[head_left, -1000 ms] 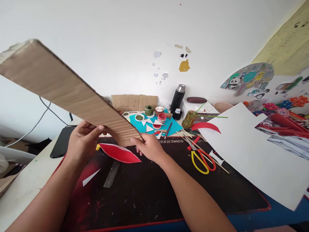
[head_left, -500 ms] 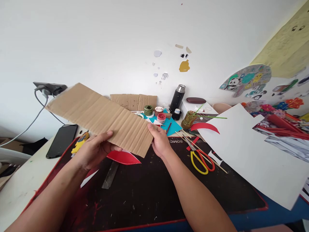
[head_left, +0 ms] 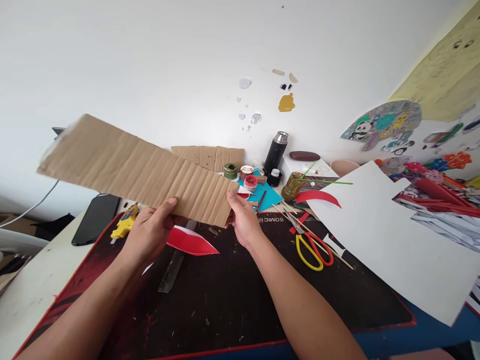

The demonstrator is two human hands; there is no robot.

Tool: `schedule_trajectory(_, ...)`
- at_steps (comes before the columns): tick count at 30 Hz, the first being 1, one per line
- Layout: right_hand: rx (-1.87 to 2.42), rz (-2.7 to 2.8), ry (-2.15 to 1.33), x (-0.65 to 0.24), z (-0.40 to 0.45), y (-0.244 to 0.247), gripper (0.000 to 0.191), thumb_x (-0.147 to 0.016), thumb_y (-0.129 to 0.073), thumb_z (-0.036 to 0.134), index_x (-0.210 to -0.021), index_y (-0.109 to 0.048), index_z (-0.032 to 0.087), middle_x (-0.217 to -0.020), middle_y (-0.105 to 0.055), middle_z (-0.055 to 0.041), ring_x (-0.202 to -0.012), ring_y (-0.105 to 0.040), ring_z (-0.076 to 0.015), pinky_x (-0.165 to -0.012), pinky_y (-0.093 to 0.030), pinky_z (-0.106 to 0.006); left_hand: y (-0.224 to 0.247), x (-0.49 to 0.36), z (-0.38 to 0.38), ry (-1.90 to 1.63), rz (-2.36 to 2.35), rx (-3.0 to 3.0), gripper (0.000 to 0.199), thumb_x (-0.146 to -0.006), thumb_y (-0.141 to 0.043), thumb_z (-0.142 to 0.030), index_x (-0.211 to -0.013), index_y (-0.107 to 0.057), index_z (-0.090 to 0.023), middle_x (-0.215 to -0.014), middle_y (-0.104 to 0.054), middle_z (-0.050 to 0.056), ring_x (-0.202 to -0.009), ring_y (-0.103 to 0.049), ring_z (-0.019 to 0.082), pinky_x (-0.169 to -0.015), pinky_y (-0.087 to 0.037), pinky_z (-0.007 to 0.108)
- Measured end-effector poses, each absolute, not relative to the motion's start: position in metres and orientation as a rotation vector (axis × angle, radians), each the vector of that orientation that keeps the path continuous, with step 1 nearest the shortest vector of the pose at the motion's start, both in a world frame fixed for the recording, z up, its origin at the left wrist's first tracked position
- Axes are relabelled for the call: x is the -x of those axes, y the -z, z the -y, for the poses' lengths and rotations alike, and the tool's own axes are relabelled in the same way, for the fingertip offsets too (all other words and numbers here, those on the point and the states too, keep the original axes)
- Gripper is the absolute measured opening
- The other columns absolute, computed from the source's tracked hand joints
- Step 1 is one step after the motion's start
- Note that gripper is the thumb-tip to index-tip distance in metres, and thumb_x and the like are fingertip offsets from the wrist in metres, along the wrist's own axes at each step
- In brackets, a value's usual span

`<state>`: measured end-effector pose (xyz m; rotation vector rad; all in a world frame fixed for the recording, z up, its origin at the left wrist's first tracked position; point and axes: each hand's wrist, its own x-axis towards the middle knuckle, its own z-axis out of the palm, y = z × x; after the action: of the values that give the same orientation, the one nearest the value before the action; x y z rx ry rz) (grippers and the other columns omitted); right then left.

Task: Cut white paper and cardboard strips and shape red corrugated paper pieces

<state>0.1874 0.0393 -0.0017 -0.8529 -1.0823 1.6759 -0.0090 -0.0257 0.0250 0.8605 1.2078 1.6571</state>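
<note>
A long strip of corrugated cardboard (head_left: 131, 170) is held up above the dark desk mat, tilted with its far end high on the left. My left hand (head_left: 152, 227) grips its lower edge, thumb on the front face and fingers behind. At the right end, my right hand (head_left: 243, 217) pinches the corner between thumb and fingers. Below the cardboard, a red leaf-shaped piece (head_left: 193, 242) with a white edge lies on the mat, partly hidden by my left hand. Under it rests a dark ruler (head_left: 173, 272).
Scissors (head_left: 309, 245) and thin wooden sticks lie on the mat (head_left: 232, 310) at right, beside a large white sheet (head_left: 393, 240). Paint jars (head_left: 250, 183), a black thermos (head_left: 275, 152) and a glass jar (head_left: 292, 187) stand behind. A yellow glue gun (head_left: 125, 222) and phone (head_left: 95, 220) lie left.
The cardboard has shifted left and its left end has risen, with its lower right corner moving up. My left hand has moved slightly up and the right hand slightly left.
</note>
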Motion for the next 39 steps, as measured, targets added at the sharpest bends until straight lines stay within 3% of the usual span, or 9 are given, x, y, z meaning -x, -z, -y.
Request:
schedule_trajectory(3,0.822,1.017,-1.616,-0.187,-0.042,0.002,0.063,-0.078,-0.077,0.08,-0.103,-0.075,0.023,-0.093,-0.078,-0.0088,-0.089,-0.075,-0.0298,-0.053,-0.051,-0.032,-0.023,0.003,0.026,-1.63,-1.128,-0.804,0.036,-0.07,-0.094,-0.047,-0.075,-0.076,-0.017,-0.078,-0.078,0.008,-0.088,-0.08,0.032,-0.075,-0.072,0.042)
schedule_trajectory(6,0.719,0.937,-1.544,-0.187,-0.043,0.001,0.056,-0.081,-0.078,0.075,-0.106,-0.075,0.024,-0.104,-0.08,-0.009,-0.108,-0.074,-0.032,-0.073,-0.06,-0.038,-0.021,-0.001,0.027,-1.562,-1.012,-0.673,0.034,-0.061,-0.102,-0.04,-0.073,-0.08,-0.017,-0.084,-0.082,0.008,-0.085,-0.08,0.03,-0.073,-0.073,0.042)
schedule_trajectory(10,0.652,0.898,-1.599,-0.186,-0.043,0.0,0.055,-0.08,-0.08,0.073,-0.106,-0.075,0.025,-0.105,-0.08,-0.0092,-0.115,-0.072,-0.0332,-0.083,-0.062,-0.042,-0.019,0.0,0.029,-1.57,-0.979,-0.572,0.03,-0.056,-0.105,-0.031,-0.067,-0.079,-0.019,-0.076,-0.081,0.004,-0.073,-0.08,0.026,-0.072,-0.074,0.041)
schedule_trajectory(15,0.684,0.912,-1.676,-0.184,-0.038,-0.003,0.058,-0.082,-0.076,0.076,-0.109,-0.074,0.025,-0.106,-0.08,-0.0093,-0.111,-0.074,-0.032,-0.078,-0.063,-0.04,-0.021,-0.002,0.03,-1.547,-0.977,-0.576,0.024,-0.062,-0.1,-0.028,-0.07,-0.079,-0.019,-0.082,-0.083,0.005,-0.074,-0.081,0.027,-0.072,-0.074,0.042)
schedule_trajectory(20,0.66,0.957,-1.735,-0.184,-0.034,-0.004,0.059,-0.079,-0.078,0.078,-0.102,-0.073,0.024,-0.099,-0.079,-0.0075,-0.098,-0.076,-0.0291,-0.065,-0.06,-0.034,-0.027,-0.004,0.025,-1.619,-1.029,-0.593,0.027,-0.065,-0.097,-0.028,-0.085,-0.08,-0.019,-0.088,-0.083,0.004,-0.067,-0.077,0.021,-0.056,-0.069,0.028)
schedule_trajectory(23,0.694,1.001,-1.77,-0.183,-0.035,0.001,0.061,-0.073,-0.082,0.08,-0.091,-0.07,0.023,-0.082,-0.074,-0.004,-0.075,-0.073,-0.0239,-0.052,-0.055,-0.03,-0.032,0.001,0.02,-1.727,-1.122,-0.652,0.023,-0.067,-0.095,-0.028,-0.072,-0.075,-0.017,-0.069,-0.075,0.0,-0.054,-0.068,0.014,-0.05,-0.063,0.021)
schedule_trajectory(26,0.684,1.063,-1.814,-0.184,-0.036,0.003,0.06,-0.069,-0.086,0.077,-0.085,-0.068,0.022,-0.072,-0.068,-0.0005,-0.059,-0.065,-0.0179,-0.045,-0.05,-0.027,-0.039,0.013,0.02,-1.722,-1.196,-0.694,0.033,-0.066,-0.096,-0.032,-0.056,-0.07,-0.016,-0.051,-0.065,0.001,-0.045,-0.062,0.014,-0.044,-0.057,0.022)
schedule_trajectory(32,0.751,1.152,-1.722,-0.187,-0.035,-0.003,0.053,-0.069,-0.09,0.069,-0.087,-0.072,0.022,-0.081,-0.067,-0.0015,-0.071,-0.062,-0.0183,-0.05,-0.053,-0.027,-0.043,0.04,0.028,-1.456,-1.403,-0.924,0.043,-0.07,-0.093,-0.048,-0.054,-0.07,-0.015,-0.048,-0.065,0.008,-0.042,-0.058,0.016,-0.04,-0.047,0.024)
schedule_trajectory(39,0.71,1.242,-1.816,-0.186,-0.028,-0.006,0.042,-0.075,-0.089,0.058,-0.088,-0.072,0.022,-0.074,-0.069,-0.0005,-0.06,-0.066,-0.0183,-0.048,-0.05,-0.027,-0.036,0.034,0.021,-1.529,-1.285,-0.893,0.059,-0.081,-0.077,-0.07,-0.056,-0.052,-0.022,-0.039,-0.042,-0.004,-0.028,-0.033,0.007,-0.029,-0.021,0.022)
